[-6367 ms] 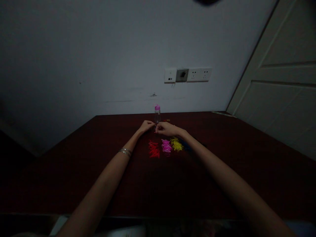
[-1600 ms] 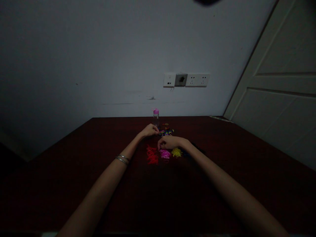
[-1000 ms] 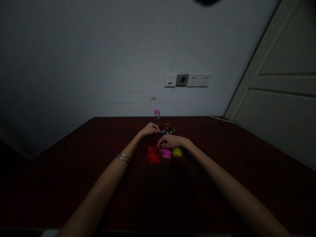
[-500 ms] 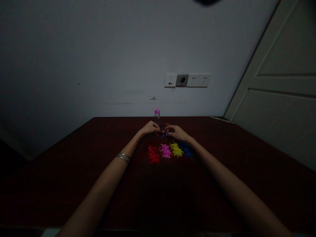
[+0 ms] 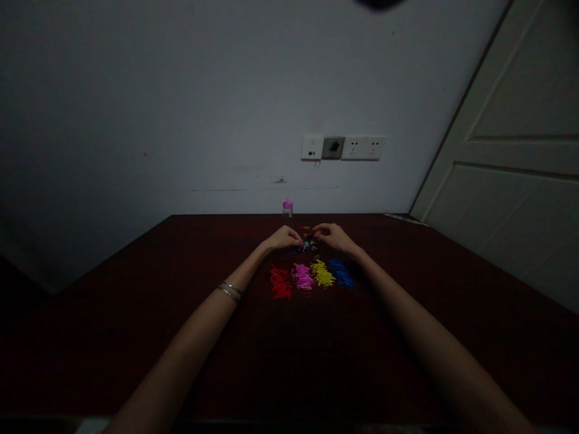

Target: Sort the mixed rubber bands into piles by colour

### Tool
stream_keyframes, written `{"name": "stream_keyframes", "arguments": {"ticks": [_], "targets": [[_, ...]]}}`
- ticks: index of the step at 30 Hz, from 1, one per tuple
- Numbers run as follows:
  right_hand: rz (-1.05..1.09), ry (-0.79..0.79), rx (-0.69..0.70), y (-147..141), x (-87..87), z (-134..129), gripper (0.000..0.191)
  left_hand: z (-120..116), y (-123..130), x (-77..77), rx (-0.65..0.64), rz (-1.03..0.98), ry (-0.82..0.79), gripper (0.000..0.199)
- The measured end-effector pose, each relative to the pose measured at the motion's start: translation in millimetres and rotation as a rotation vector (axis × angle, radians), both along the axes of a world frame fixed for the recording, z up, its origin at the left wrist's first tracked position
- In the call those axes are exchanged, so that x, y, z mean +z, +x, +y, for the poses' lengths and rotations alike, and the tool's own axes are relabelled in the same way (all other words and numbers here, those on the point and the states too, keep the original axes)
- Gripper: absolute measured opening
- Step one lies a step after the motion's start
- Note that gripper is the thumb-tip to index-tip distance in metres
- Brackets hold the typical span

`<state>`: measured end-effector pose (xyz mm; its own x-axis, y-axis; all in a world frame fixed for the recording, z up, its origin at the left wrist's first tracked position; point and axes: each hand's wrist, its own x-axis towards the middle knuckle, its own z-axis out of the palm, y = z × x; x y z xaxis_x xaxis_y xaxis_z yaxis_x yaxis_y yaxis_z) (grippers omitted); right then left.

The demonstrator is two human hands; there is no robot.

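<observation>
A small multicoloured bundle of strands (image 5: pixel 308 243) lies between my two hands near the back of the table. My left hand (image 5: pixel 286 237) is closed at the bundle's left side, its fingertips pinched on something too small to make out. At the right edge of the bundle is my right hand (image 5: pixel 332 235), thumb and fingers curved; what its fingertips hold, if anything, is too dark to see. Nearer to me lie piles of red (image 5: pixel 281 283), pink (image 5: pixel 303 276), yellow (image 5: pixel 322 273) and blue strands (image 5: pixel 341 273), side by side.
A clear bottle with a pink cap (image 5: pixel 287 208) stands behind my left hand. A small red and yellow strand (image 5: pixel 305 227) lies behind the bundle. The dark red table (image 5: pixel 289 355) meets a wall with sockets (image 5: pixel 362 148); a pale door (image 5: pixel 511 181) is at the right.
Both hands have shifted to the right, and my right hand has drawn slightly back from the bundle. More of the blue pile now shows.
</observation>
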<state>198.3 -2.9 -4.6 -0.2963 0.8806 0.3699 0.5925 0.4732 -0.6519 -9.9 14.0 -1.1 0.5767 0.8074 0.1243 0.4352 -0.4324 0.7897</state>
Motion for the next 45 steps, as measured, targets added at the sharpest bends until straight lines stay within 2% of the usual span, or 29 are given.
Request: {"name": "stream_keyframes", "arguments": {"ticks": [4, 7, 15, 19, 26, 29, 32, 38, 45], "targets": [[0.03, -0.066, -0.126, 23.7, -5.8, 6.3, 0.025, -16.6, 16.5, 2.2, -0.131, 0.07, 0.01, 0.02], [0.042, -0.131, -0.168, 31.4, -11.9, 5.7, 0.023, -26.9, 28.3, 1.8, -0.201, 0.124, 0.019, 0.019], [-0.061, -0.169, -0.159, 32.7, -14.4, 4.6, 0.026, -35.9, 37.8, 2.3, -0.231, 0.165, 0.015, 0.021], [-0.17, -0.118, -0.177, 36.7, -18.2, 8.8, 0.024, -24.4, 26.9, -1.2, -0.14, 0.07, -0.031, 0.026], [-0.212, -0.095, -0.153, 37.6, -27.7, 20.3, 0.025, 6.0, -8.5, -13.2, 0.256, -0.196, -0.078, 0.025], [-0.225, -0.076, -0.141, 29.2, -31.1, 26.7, 0.026, 12.3, -18.4, -19.1, 0.356, -0.259, -0.113, 0.032], [-0.254, -0.049, -0.134, 21.4, -33.0, 34.1, 0.024, 15.6, -23.7, -25.5, 0.376, -0.286, -0.119, 0.04], [-0.285, -0.044, -0.124, 19.3, -35.0, 46.6, 0.019, 14.3, -24.8, -29.4, 0.396, -0.285, -0.144, 0.04], [-0.251, -0.037, -0.102, 22.9, -34.7, 45.7, 0.02, 15.8, -26.3, -32.4, 0.379, -0.274, -0.135, 0.041]]}}
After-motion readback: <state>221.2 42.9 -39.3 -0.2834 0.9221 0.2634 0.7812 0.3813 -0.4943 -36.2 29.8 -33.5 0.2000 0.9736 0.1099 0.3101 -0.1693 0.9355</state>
